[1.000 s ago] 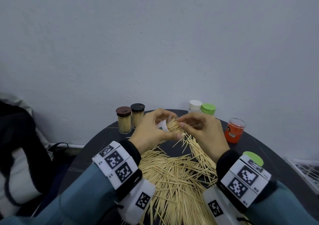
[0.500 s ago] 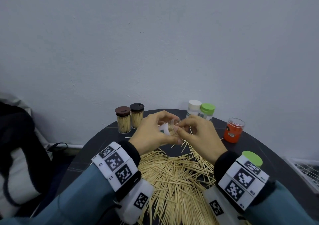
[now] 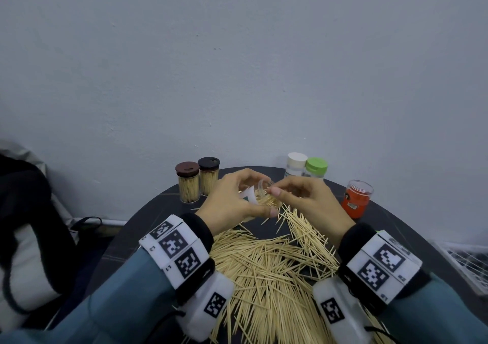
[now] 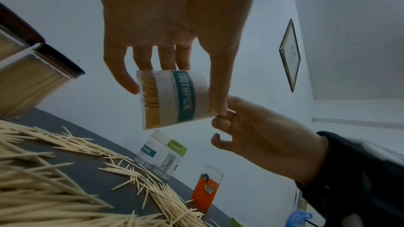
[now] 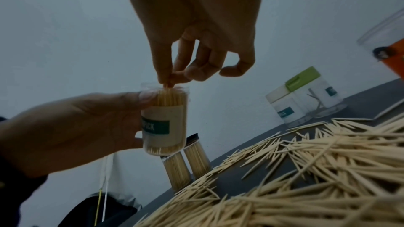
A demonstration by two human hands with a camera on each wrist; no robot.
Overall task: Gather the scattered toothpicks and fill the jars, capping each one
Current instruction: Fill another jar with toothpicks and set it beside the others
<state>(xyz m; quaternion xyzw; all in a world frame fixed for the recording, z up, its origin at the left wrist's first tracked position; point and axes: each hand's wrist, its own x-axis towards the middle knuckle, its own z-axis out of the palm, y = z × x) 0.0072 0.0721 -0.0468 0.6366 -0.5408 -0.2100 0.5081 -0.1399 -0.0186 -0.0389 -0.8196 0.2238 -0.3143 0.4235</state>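
Picks now in jar [image 5: 164, 120], R hand [image 5: 196, 44] prob pinching

Head view: high, looking forward and down over both wrists at the round table [image 3: 158, 206], wall beyond. Left wrist view: low and close, facing right, up past the left hand [image 4: 174, 23]. Right wrist view: low and close, facing left. All three share the open jar [image 3: 265, 194] and the toothpick pile [image 3: 269, 264].
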